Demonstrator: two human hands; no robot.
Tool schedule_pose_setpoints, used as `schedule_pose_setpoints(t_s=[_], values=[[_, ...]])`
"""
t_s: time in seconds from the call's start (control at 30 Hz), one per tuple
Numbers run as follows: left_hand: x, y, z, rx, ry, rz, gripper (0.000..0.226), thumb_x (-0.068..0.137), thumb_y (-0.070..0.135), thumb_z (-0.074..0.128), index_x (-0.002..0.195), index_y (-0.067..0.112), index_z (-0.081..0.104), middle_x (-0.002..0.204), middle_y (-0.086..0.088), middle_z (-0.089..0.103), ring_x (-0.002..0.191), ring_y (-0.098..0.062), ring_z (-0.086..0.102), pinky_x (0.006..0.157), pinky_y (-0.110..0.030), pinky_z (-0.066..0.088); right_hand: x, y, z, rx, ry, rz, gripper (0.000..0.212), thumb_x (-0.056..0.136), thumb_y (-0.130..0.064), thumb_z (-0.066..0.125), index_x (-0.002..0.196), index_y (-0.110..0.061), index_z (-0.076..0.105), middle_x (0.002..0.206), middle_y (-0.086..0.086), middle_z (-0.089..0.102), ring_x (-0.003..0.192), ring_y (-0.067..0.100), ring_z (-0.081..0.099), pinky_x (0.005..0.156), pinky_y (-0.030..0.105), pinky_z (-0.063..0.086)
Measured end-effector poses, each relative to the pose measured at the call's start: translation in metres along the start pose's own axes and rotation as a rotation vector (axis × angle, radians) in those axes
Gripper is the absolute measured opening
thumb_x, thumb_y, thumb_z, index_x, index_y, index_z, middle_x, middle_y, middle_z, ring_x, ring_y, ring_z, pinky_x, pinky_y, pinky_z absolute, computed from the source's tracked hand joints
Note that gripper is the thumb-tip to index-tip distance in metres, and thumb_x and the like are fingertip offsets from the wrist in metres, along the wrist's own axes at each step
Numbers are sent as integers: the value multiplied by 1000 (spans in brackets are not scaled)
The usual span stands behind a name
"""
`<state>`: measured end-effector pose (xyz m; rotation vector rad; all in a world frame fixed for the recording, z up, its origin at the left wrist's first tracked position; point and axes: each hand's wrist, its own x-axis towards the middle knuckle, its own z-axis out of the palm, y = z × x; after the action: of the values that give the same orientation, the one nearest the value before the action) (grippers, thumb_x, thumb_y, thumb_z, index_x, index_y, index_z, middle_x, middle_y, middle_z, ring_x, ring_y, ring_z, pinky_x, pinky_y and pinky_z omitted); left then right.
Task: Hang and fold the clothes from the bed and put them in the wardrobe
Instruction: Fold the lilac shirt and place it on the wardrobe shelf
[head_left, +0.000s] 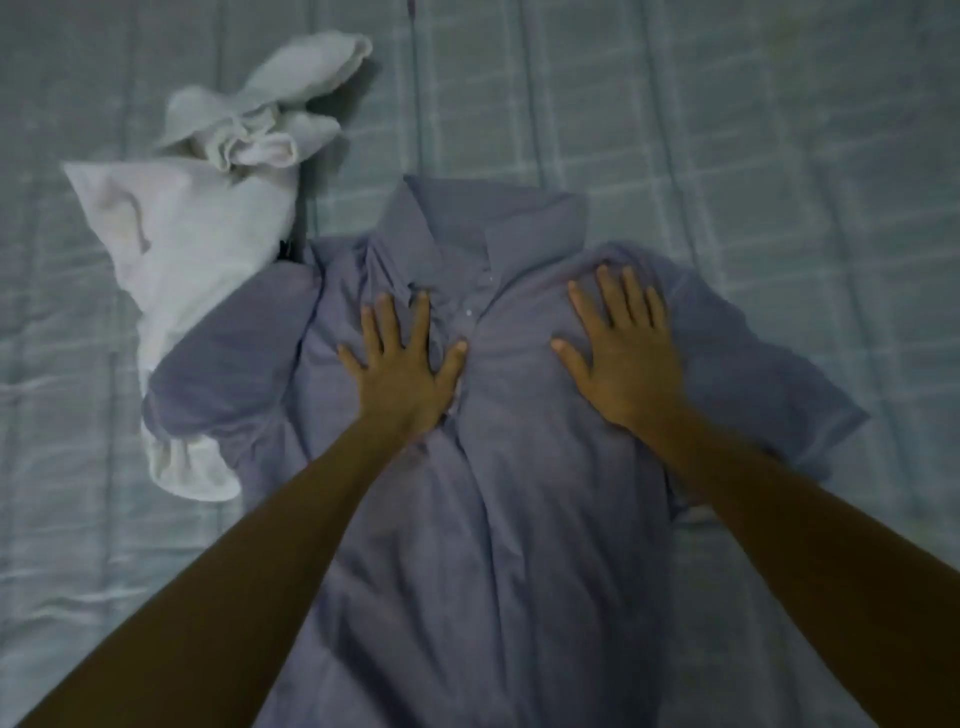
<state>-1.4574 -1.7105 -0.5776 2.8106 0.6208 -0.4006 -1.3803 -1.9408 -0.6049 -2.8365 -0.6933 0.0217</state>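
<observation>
Smoothing the shirt for folding

My left hand (402, 371) and right hand (618, 348) press flat, fingers spread, on the blue collared shirt (498, 519) lying on the bed (779, 156); soft, light cloth, best taken at the shoulders.

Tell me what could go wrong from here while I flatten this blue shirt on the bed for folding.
1. One sleeve of the blue shirt lies across the white garment; folding it in could drag or trap that garment.
2. Wrinkles run down the front below your left hand and right hand; folding now would likely press them in.
3. The button placket looks bunched, so the fold may come out crooked.
</observation>
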Motion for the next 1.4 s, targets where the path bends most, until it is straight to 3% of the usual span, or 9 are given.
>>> schedule_pose_setpoints(t_s=[0.2,0.33,0.67,0.83,0.93,1.2,1.3,1.4], values=[[-62,-18,-5,-124,94,96,64,95,55,33,150,28,16,157,-13,12,145,-30,8,113,-55,1,-61,-41,-16,75,-55,22,59,95,-44,36,145,-11,34,152,20,26,140,38,24,113,54,14],[-158,-48,14,-27,3,177,63,94,51,29,148,19,27,153,-19,24,141,-33,22,112,-55,12,-146,-91,-16,137,-119,91,56,96,-41,36,142,-11,37,152,21,27,141,37,23,114,53,15],[-323,-132,56,54,-165,287,66,93,56,33,147,19,26,155,-19,17,144,-31,9,115,-57,11,-296,-148,-10,133,-189,213,54,97,-40,33,143,-12,37,151,20,29,140,36,24,115,51,14],[-361,-168,69,73,-134,486,86,81,72,43,147,19,31,155,-19,19,143,-35,16,112,-61,10,-339,-163,-12,174,-147,283,55,98,-41,34,145,-12,34,153,19,25,142,33,20,115,48,12],[-380,-193,73,95,-136,569,94,76,77,47,148,20,29,157,-16,14,145,-33,9,111,-62,10,-377,-174,-15,238,-164,294,64,96,-49,35,147,-11,29,155,17,19,144,31,14,117,46,9],[-399,-221,76,183,-107,677,77,87,66,39,149,22,25,157,-18,10,145,-38,5,111,-63,8,-474,-189,-24,181,-261,123,93,80,-70,47,147,-9,28,155,18,19,144,31,13,114,50,14],[-404,-227,76,219,-95,719,62,94,54,37,148,25,29,156,-19,15,144,-40,9,112,-62,8,-491,-189,-20,160,-270,147,84,86,-60,45,148,-8,24,155,16,20,144,29,12,114,47,12],[-404,-227,79,237,-87,697,53,98,41,34,148,24,30,155,-17,20,143,-39,15,114,-58,6,-491,-189,-17,208,-207,192,66,90,-31,43,147,-6,21,152,18,25,142,31,16,114,45,13]])
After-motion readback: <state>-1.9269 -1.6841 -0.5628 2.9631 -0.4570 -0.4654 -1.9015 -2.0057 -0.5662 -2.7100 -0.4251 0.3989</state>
